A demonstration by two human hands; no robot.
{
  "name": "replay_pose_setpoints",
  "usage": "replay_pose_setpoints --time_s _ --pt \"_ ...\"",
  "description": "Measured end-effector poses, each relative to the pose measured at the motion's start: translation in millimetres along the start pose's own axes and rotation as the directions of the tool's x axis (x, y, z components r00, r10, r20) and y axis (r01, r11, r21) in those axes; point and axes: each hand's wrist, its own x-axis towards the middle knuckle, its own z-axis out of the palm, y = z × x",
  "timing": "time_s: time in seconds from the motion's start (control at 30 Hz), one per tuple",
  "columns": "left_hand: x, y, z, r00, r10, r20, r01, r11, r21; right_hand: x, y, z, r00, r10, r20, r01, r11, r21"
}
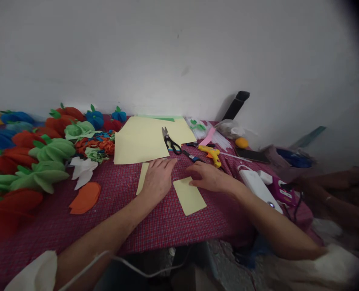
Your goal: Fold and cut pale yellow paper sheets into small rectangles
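Observation:
My left hand point(158, 178) lies over a pale yellow strip point(141, 178), fingers stretched out toward the right and covering part of it. Just to its right, a pale yellow rectangle point(189, 197) rests on the checked cloth. My right hand point(211, 176) is at the rectangle's upper right edge, with thumb and fingers apart and the thumb near or touching it. Beyond both hands are large pale yellow sheets point(139, 139); black-handled scissors point(171, 141) lie on them. A dark and blue tool point(193, 156) and a yellow glue gun point(210, 153) lie beyond my right hand.
Felt pumpkins point(53, 149) and colourful scraps point(96, 146) crowd the left side, with an orange felt piece point(85, 198) nearer. At right sit a white power bank point(259, 190) and a purple power strip point(284, 192). Another person's arm point(333, 198) shows at far right.

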Motion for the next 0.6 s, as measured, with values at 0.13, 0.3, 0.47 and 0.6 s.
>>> replay_pose_setpoints --time_s 0.13,0.3,0.47,0.6 --pt "1.5 -2.4 0.1 0.999 -0.043 -0.006 0.043 0.999 0.008 9.2 -13.0 -2.1 0.987 0.013 0.162 -0.008 0.999 -0.032" --pt "2.7 -4.4 1.2 0.996 -0.083 -0.018 0.083 0.996 -0.019 16.4 -8.4 -0.2 0.955 0.08 0.287 -0.106 0.992 0.075" --pt "3.6 -6.9 3.5 0.986 -0.16 -0.037 0.151 0.973 -0.175 16.4 2.8 0.2 0.949 0.045 0.311 -0.132 0.955 0.265" --pt "7.8 -13.7 9.6 0.93 -0.366 0.036 0.334 0.797 -0.503 22.4 6.0 -4.8 0.977 0.119 0.175 -0.19 0.855 0.483"
